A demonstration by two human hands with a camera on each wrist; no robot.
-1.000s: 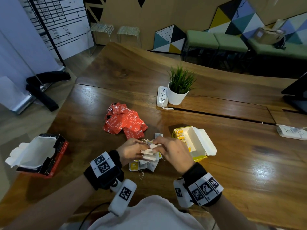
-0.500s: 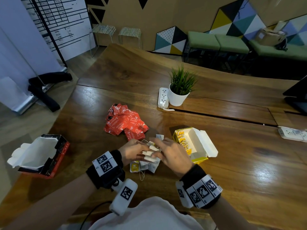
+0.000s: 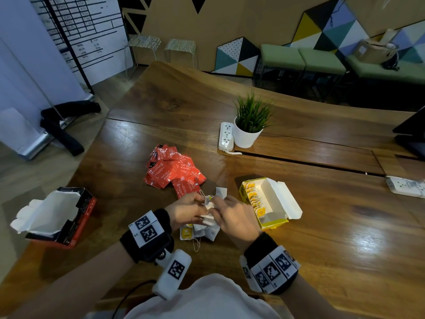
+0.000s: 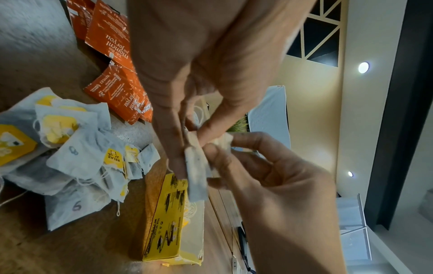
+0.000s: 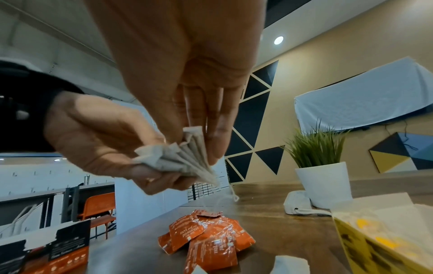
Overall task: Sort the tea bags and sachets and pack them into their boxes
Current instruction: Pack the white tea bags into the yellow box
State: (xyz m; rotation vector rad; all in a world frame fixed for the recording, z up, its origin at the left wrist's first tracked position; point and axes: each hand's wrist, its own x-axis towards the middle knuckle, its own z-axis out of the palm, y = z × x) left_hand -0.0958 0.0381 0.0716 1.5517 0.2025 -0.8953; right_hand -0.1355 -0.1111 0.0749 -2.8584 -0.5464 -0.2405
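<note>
My left hand (image 3: 198, 203) grips a small stack of white tea bags (image 3: 209, 207) just above the table, and its fingers and thumb clamp the stack (image 5: 182, 157) from the side. My right hand (image 3: 217, 204) pinches the same stack (image 4: 195, 176) with thumb and fingertips from the other side. Several loose tea bags with yellow tags (image 3: 202, 232) lie under the hands. The open yellow box (image 3: 273, 223), partly filled with tea bags, stands just right of them. A pile of red sachets (image 3: 172, 171) lies beyond the hands. The open red and black box (image 3: 80, 215) sits at the far left.
A white potted plant (image 3: 247, 134) and a power strip (image 3: 226, 135) stand behind the sachets. A second power strip (image 3: 407, 186) lies at the right edge, below a dark monitor (image 3: 411, 132). The red box sits close to the table's left edge.
The right hand's fingers spread briefly over the stack and have come back onto it. The left hand keeps its grip, and both hands stay over the loose bags.
</note>
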